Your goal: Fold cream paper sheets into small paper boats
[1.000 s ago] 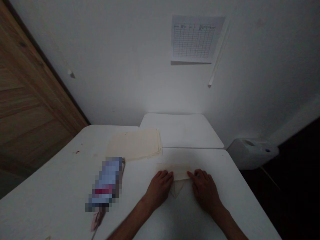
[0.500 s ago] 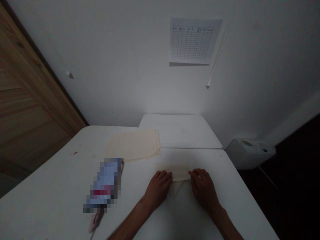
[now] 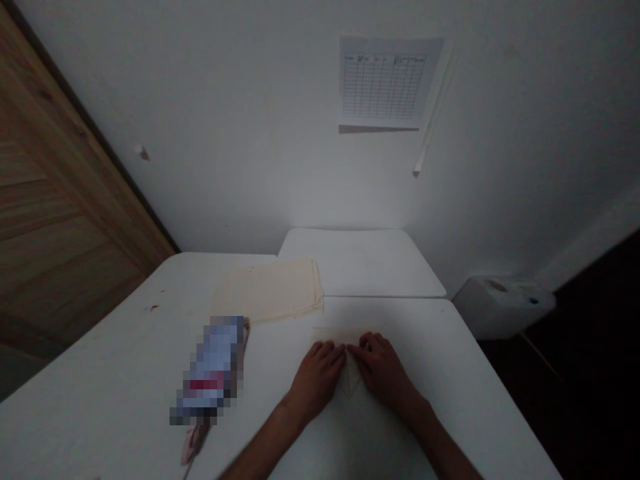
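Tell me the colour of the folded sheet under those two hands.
The folded sheet is pale beige; it shows best in the head view.

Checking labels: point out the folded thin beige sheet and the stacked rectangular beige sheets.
Folded thin beige sheet (image 3: 351,381), head view: its triangular near end.
Stacked rectangular beige sheets (image 3: 270,290), head view: middle of the top sheet.

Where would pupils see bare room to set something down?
Bare patches: the rear panel, right of the sheet stack; the table left of the pixelated item, bar small marks; and right of the right hand. Crowded: where the left hand nears it over the pale sheet.
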The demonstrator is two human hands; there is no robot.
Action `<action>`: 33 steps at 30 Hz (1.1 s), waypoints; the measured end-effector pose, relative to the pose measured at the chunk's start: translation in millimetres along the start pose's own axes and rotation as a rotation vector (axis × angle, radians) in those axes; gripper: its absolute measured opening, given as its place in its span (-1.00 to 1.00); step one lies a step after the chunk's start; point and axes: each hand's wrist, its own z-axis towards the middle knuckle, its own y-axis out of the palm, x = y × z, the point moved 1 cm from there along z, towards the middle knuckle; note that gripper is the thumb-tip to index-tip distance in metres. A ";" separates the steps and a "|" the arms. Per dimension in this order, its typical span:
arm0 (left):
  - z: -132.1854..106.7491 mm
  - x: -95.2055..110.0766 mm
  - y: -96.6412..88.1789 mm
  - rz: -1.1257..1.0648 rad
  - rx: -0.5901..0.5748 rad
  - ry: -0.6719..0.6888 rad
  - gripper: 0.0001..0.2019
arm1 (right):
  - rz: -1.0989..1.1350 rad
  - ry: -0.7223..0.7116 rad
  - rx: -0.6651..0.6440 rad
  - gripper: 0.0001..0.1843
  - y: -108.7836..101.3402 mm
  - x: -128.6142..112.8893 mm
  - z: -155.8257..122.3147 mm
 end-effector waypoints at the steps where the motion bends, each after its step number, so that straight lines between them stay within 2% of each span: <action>1: -0.1 -0.2 -0.3 -0.002 -0.004 -0.001 -0.65 | -0.008 0.004 -0.011 -0.62 -1.1 -0.7 0.3; 11: -8.2 -3.2 -11.2 0.003 -0.035 -0.070 -0.63 | -0.082 0.054 -0.039 -0.66 1.5 -4.1 -1.9; 18: -23.7 -13.7 -22.3 0.005 0.034 -0.123 -0.65 | -0.099 0.068 -0.021 -0.62 2.3 -5.5 -2.6; 33: -46.6 -29.8 -28.6 0.060 0.110 -0.165 -0.70 | -0.092 0.078 -0.012 -0.61 4.2 -4.8 -3.7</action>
